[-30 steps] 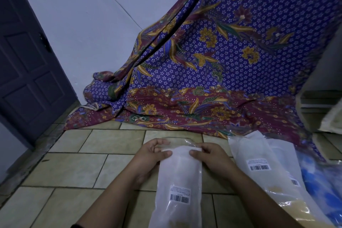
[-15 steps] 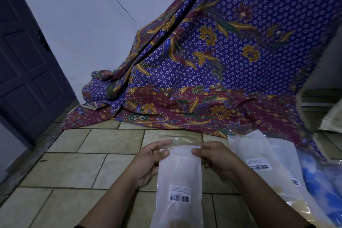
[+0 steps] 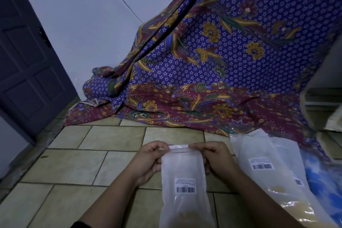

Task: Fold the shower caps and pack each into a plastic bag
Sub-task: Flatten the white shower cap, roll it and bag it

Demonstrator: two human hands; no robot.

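Two bare hands grasp the top of a frosted, translucent plastic bag [image 3: 183, 170], held lengthwise over a beige tiled floor [image 3: 74, 163]. The left hand [image 3: 148, 161] takes the bag's upper left corner and the right hand [image 3: 216, 159] its upper right. Each has its fingers curled in and pinches a narrow white strip [image 3: 179, 147] along the bag's mouth. A white barcode label [image 3: 185, 186] sits on the bag's middle. A pale yellow shower cap [image 3: 187, 218] shows through its lower end, which runs out of the bottom edge of the picture.

Half a second ago the left hand's fingers lay stretched straight across the bag's top. Now they are drawn in, and the strip stands as a thin band between the two hands. The bag itself keeps much the same place.

Just beside the right forearm, two more frosted packed bags [image 3: 259, 163] with barcode labels lie overlapping on the floor. A blue and white plastic sheet [image 3: 322, 181] lies past them at the right edge. A purple and maroon floral batik cloth [image 3: 222, 61] drapes down ahead, its hem resting on the tiles beyond the hands. Tiles run from the left hand to a dark blue panelled door [image 3: 24, 61] and a pale wall [image 3: 83, 15]. A pale shelf unit [image 3: 322, 102] closes the right side.
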